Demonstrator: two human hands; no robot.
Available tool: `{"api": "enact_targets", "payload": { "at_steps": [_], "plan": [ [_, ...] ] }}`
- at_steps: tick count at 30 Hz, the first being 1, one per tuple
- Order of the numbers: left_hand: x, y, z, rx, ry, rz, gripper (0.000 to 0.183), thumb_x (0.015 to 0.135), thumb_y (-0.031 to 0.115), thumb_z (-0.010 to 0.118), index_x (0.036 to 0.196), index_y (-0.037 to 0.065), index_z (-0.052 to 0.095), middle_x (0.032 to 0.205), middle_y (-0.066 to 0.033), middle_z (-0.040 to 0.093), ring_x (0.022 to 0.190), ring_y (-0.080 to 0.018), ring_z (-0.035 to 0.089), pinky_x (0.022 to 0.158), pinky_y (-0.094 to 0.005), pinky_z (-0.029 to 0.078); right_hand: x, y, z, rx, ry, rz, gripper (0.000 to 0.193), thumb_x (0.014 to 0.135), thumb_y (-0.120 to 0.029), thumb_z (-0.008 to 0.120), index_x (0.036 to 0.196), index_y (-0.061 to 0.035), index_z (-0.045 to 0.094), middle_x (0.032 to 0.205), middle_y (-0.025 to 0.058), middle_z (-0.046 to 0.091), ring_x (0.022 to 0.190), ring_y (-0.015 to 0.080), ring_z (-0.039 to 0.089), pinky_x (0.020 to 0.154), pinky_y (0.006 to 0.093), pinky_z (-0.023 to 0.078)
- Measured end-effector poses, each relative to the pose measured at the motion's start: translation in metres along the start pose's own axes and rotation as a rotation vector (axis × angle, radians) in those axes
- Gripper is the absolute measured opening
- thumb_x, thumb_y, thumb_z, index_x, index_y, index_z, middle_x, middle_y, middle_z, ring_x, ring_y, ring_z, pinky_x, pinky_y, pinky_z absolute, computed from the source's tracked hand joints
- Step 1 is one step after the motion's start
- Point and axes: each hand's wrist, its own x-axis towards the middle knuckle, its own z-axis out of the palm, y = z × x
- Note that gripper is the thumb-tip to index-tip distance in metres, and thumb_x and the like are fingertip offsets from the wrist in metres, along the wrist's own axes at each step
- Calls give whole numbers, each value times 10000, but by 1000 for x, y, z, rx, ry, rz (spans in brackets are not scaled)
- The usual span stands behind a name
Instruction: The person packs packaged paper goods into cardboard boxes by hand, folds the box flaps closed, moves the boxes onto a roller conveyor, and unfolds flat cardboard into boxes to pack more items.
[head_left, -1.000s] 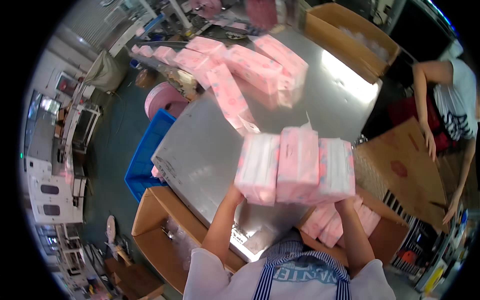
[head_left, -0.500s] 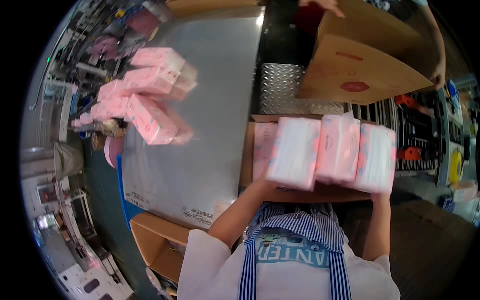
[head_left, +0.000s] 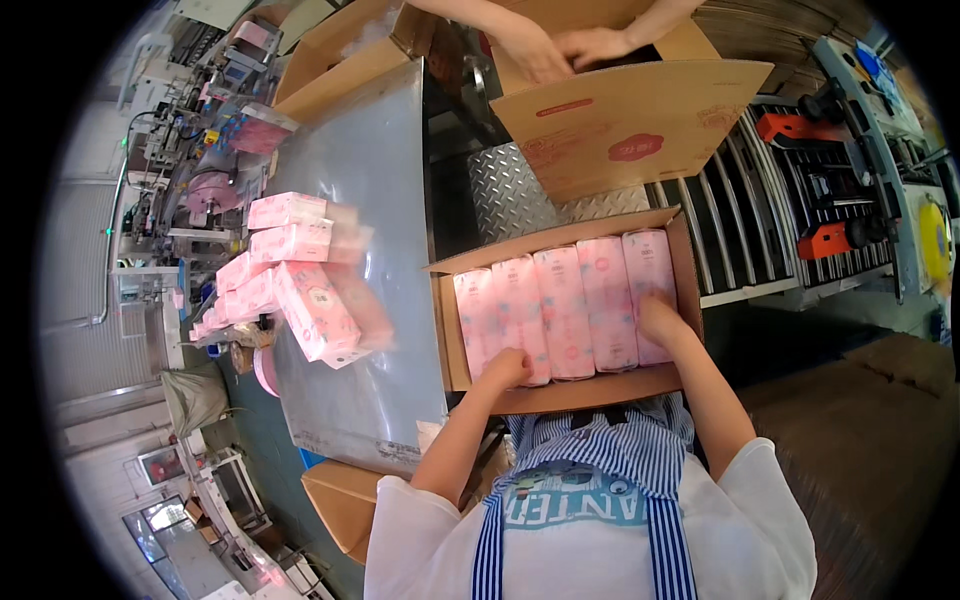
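Several pink tissue packs [head_left: 567, 310] stand side by side in an open cardboard carton [head_left: 560, 400] in front of me. My left hand [head_left: 508, 368] rests on the near ends of the packs toward the left. Its fingers are curled in, with no pack lifted in them. Toward the right, my right hand [head_left: 660, 322] presses on the rightmost tissue pack [head_left: 648, 262], close to the carton's right wall. The fingertips of that hand are hidden against the pack.
A metal table [head_left: 385, 180] on the left bears more pink tissue packs [head_left: 315, 310]. Beyond my carton, another person's hands [head_left: 570, 50] reach into a second cardboard carton [head_left: 640, 130]. A roller conveyor [head_left: 745, 200] runs to the right. Another open carton [head_left: 345, 500] stands at lower left.
The packs I held above the carton are now down inside it, in one row. My hands have moved from their sides onto their tops. The other person's hands have moved into their carton.
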Motion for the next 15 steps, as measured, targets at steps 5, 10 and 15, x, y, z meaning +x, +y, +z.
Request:
{"api": "enact_targets", "payload": {
  "at_steps": [5,10,15],
  "plan": [
    [16,-23,43,105,388,114,125,718,100,564,712,-15,613,765,-236,609,769,-387,592,700,-464,468,-89,-31,-79,95,202,-214,359,748,-120,600,1085,-22,527,1094,226,510,1042,381,505,849,422,445],
    [27,-8,23,194,229,5,135,716,63,550,772,-34,626,857,-272,603,827,-400,592,709,-452,474,-57,23,-97,193,147,261,455,764,-185,616,1182,-65,481,921,214,611,890,386,587,739,460,477],
    [-3,15,-2,-446,228,195,300,743,157,618,969,-39,608,912,-210,633,843,-364,609,760,-439,486,-19,65,-135,29,241,69,442,782,-211,591,1191,-84,483,896,203,633,840,374,606,712,469,480]
  ]
}}
